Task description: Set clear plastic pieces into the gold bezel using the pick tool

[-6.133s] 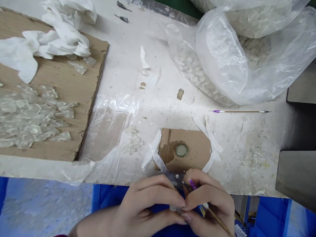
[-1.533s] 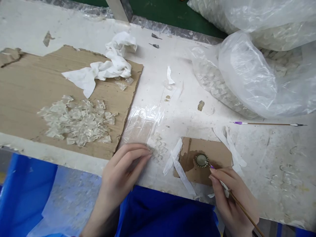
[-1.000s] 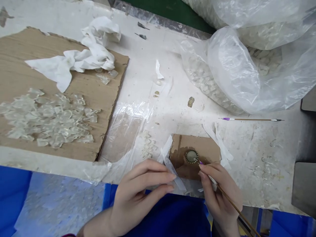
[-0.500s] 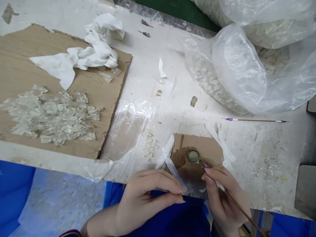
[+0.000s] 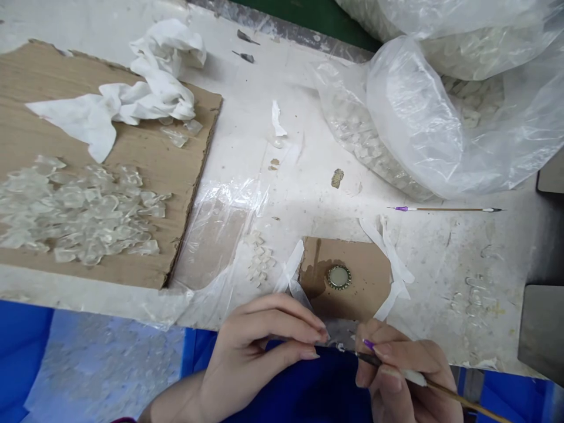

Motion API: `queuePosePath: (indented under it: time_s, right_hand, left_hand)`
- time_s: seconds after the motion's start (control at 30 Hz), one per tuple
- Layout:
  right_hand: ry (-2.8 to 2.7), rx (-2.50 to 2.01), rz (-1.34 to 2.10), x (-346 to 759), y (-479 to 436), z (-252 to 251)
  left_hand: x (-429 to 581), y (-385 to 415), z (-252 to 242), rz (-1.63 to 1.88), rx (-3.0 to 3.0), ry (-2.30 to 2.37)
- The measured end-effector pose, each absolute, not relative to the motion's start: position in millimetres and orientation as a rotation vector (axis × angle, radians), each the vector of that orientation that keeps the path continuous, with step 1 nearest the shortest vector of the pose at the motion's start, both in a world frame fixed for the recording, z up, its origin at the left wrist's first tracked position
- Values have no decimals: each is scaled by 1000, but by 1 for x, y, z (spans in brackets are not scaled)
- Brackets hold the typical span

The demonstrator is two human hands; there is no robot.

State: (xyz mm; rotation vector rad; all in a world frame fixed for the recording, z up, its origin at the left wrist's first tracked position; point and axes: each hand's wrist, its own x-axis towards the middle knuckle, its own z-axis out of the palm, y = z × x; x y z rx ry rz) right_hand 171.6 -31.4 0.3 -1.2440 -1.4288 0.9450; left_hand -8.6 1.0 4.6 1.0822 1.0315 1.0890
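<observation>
The left fingertips point(image 5: 315, 336) curve together at the table edge; whether they grip anything cannot be told. The right fingers point(image 5: 381, 349) grasp a slim wooden pick point(image 5: 445, 389) with a purple band and dark tip. Its long axis lies nearly level, the tip pointing left toward the left fingertips, at the table's near edge. Earlier the tip touched the metal bezel point(image 5: 339, 277), which now lies apart from it, on a cardboard scrap point(image 5: 368, 276).
</observation>
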Motion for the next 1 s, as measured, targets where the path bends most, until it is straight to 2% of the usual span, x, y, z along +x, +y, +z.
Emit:
queuePosePath:
  time_s: [0.3, 0.6, 1.0]
  right_hand:
    - [-1324, -1089, 932, 156, -27, 5]
    - [-1357, -1096, 966, 152, -22, 12]
    - [-1385, -1088, 1072, 157, -22, 16]
  left_hand:
    - [-5, 7, 2, 1261, 1175, 1044]
    - [3, -4, 1, 1291, 956, 965]
    - [2, 0, 2, 1294, 1235, 989]
